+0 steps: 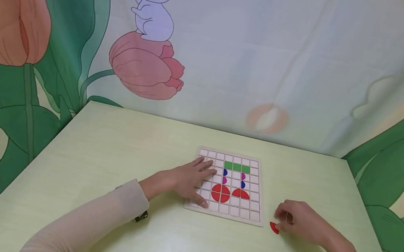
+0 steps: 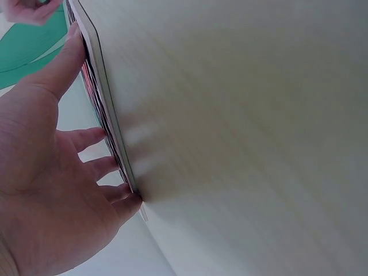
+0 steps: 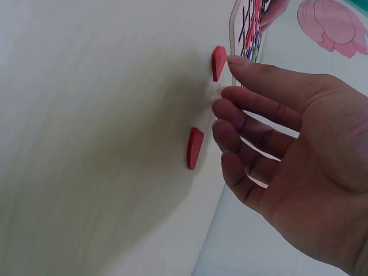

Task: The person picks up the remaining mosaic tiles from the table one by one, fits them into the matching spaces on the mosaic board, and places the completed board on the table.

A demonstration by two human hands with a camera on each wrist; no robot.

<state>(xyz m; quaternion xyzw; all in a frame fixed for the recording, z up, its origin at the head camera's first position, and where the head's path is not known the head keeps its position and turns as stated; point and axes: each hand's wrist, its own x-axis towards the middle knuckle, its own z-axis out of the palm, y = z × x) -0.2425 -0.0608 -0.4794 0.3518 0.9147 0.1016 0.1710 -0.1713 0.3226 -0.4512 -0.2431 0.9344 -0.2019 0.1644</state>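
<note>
A square gridded board [image 1: 244,213] lies flat on the table, part-filled with coloured shapes. Judged from its layout, most of a pattern is in place: a green bar [image 1: 237,167] at twelve o'clock of its centre, small blue and magenta half-discs [image 1: 243,177] below that, a full red circle [image 1: 220,193] at seven, and a red dome [image 1: 240,193] at four whose lower half is missing. Two pieces seem left: one red wedge [image 1: 274,228] lies off the board at four o'clock, and a second red wedge [image 3: 195,148] shows only in the right wrist view. The right hand [image 1: 301,221] is beside them, fingers loosely bent with a narrow gap, holding nothing visible; whether its thumb touches the nearer wedge, I cannot tell. At nine o'clock the left hand [image 1: 191,180] rests on the board, fingers spread wide. Beyond the pale table [image 1: 168,247], at twelve, hangs a tulip-and-rabbit backdrop [image 1: 238,40].
</note>
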